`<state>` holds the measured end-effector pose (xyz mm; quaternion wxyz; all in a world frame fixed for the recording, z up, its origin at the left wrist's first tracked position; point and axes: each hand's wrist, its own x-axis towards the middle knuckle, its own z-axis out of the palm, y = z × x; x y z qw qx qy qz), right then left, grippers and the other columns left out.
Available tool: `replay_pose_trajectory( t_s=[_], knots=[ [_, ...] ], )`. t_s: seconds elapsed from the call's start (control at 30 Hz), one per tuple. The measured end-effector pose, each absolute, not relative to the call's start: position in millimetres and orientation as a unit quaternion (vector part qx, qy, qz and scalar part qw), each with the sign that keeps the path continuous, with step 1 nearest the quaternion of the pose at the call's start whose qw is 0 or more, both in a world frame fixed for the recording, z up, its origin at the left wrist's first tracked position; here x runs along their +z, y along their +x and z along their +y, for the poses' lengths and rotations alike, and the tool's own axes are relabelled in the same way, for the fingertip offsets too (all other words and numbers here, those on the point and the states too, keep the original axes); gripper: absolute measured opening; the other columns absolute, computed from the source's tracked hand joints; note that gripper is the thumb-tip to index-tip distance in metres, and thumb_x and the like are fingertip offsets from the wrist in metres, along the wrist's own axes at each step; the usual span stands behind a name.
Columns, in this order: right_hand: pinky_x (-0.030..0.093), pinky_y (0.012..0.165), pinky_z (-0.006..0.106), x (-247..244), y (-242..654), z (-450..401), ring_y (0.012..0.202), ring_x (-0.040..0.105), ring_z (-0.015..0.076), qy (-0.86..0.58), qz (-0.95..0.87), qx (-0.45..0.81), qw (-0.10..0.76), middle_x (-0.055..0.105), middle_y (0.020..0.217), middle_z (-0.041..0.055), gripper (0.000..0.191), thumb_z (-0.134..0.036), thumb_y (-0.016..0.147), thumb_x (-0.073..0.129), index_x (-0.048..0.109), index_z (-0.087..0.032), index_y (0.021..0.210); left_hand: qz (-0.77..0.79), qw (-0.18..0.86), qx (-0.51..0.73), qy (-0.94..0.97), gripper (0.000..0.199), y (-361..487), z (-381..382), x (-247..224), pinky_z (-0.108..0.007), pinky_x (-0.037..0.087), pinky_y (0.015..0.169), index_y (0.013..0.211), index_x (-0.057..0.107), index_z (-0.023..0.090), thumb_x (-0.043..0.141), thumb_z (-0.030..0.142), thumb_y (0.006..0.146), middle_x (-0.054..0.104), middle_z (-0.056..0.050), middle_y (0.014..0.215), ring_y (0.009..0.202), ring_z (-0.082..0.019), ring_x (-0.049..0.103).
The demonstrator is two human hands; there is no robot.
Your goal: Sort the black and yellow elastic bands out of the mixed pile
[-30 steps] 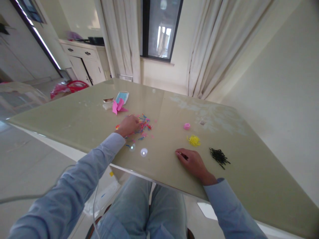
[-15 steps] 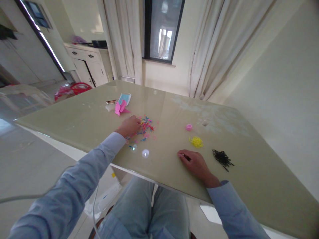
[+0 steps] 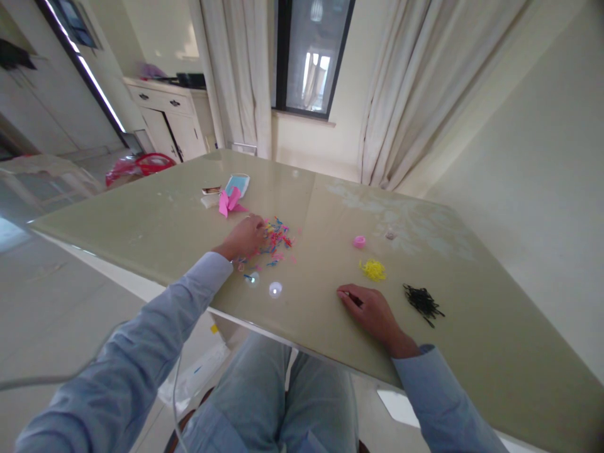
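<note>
My left hand [image 3: 245, 236] reaches over the left edge of a loose pile of small colourful bands [image 3: 279, 240], mixed red, blue, pink and yellow. Its fingers are bent down at the pile; their tips and anything between them are hidden. Nearer the table's front edge, my right hand [image 3: 370, 311] rests on its side, fingers curled and thumb close to the forefinger. Whatever it may hold is too small to make out. Beyond it lie a heap of yellow bands [image 3: 374, 270] and a small pink heap [image 3: 359, 242]. A heap of black bands [image 3: 423, 303] lies to its right.
On the table [image 3: 306, 201], behind the left hand, are pink folded paper [image 3: 230, 202], a blue face mask [image 3: 237, 184] and a small packet [image 3: 211, 190]. A small clear item [image 3: 391, 234] lies at the right. A cable [image 3: 177, 402] hangs beside my left leg.
The left hand has shifted very slightly at the edge of the colourful pile, its wrist a little to the left. The right hand stays in place. The view has tilted a little.
</note>
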<state>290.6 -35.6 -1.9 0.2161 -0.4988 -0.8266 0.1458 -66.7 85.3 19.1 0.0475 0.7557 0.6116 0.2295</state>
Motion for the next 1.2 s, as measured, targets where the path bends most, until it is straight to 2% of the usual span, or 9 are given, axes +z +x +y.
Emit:
replay_pose_trajectory(
  t_s=[0.1,0.17,0.27,0.4,0.53,0.67,0.97,1.2],
  knots=[
    [0.054,0.073,0.030,-1.6,290.5,-35.3,0.079,0.072,0.0194,-0.501,-0.826,0.140,0.217,0.078,0.095,0.0053,0.031,-0.037,0.095,0.046,0.074,-0.023,0.097,0.610,0.058,0.252,0.749,0.021,-66.7,83.1,21.1,-0.032,0.046,0.075,0.081,0.061,0.015,0.041,0.022,0.084,0.065,-0.011,0.084,0.081,-0.021,0.057],
    [0.053,0.072,0.029,-2.1,290.8,-35.1,0.078,0.072,0.0192,-0.502,-0.826,0.138,0.216,0.078,0.094,0.0051,0.030,-0.036,0.095,0.047,0.074,-0.023,0.097,0.602,0.104,0.289,0.737,0.015,-64.6,77.6,24.2,-0.031,0.046,0.074,0.077,0.056,0.017,0.043,0.023,0.082,0.062,-0.007,0.081,0.080,-0.019,0.055],
    [0.053,0.071,0.028,-3.4,291.4,-35.0,0.077,0.072,0.0190,-0.506,-0.824,0.141,0.213,0.078,0.093,0.0045,0.029,-0.036,0.095,0.048,0.074,-0.023,0.097,0.568,0.238,0.371,0.695,0.016,-57.7,60.6,30.3,-0.026,0.043,0.062,0.073,0.050,0.019,0.048,0.031,0.083,0.054,-0.001,0.073,0.069,-0.015,0.050],
    [0.052,0.069,0.028,-3.8,291.3,-35.4,0.077,0.072,0.0191,-0.511,-0.822,0.140,0.210,0.078,0.092,0.0045,0.029,-0.036,0.095,0.049,0.074,-0.022,0.099,0.481,0.439,0.459,0.604,0.033,-40.9,24.8,41.2,-0.022,0.027,0.047,0.076,0.046,0.020,0.058,0.050,0.082,0.037,0.007,0.060,0.050,-0.008,0.034],
    [0.051,0.069,0.028,-2.2,289.9,-36.1,0.074,0.071,0.0187,-0.514,-0.820,0.136,0.211,0.078,0.090,0.0048,0.029,-0.036,0.095,0.049,0.074,-0.022,0.098,0.405,0.548,0.509,0.526,0.037,-14.7,-10.0,50.7,-0.020,0.024,0.048,0.077,0.048,0.018,0.068,0.048,0.081,0.039,0.007,0.059,0.049,-0.006,0.034],
    [0.050,0.070,0.027,-1.4,288.6,-37.1,0.076,0.071,0.0185,-0.518,-0.818,0.135,0.211,0.078,0.090,0.0051,0.028,-0.036,0.095,0.050,0.074,-0.022,0.098,0.328,0.660,0.485,0.471,0.031,17.6,-32.5,51.6,-0.020,0.028,0.050,0.081,0.054,0.017,0.069,0.044,0.084,0.047,0.005,0.064,0.049,-0.005,0.037],
    [0.043,0.070,0.024,1.7,285.8,-39.7,0.081,0.069,0.0162,-0.520,-0.817,0.144,0.203,0.077,0.094,0.0037,0.023,-0.030,0.096,0.052,0.073,-0.022,0.099,0.286,0.743,0.446,0.408,0.030,83.1,-65.3,68.9,-0.021,0.027,0.047,0.080,0.058,0.017,0.073,0.043,0.080,0.055,0.002,0.069,0.047,-0.004,0.038],
    [0.029,0.058,0.024,-0.6,285.7,-38.9,0.064,0.060,0.0134,-0.528,-0.820,0.120,0.185,0.073,0.075,0.0020,0.019,-0.026,0.093,0.055,0.071,-0.020,0.085,0.259,0.820,0.411,0.303,0.024,110.7,-55.6,70.7,-0.019,0.031,0.047,0.079,0.057,0.016,0.076,0.029,0.074,0.058,0.000,0.077,0.048,-0.003,0.040]
  ],
)
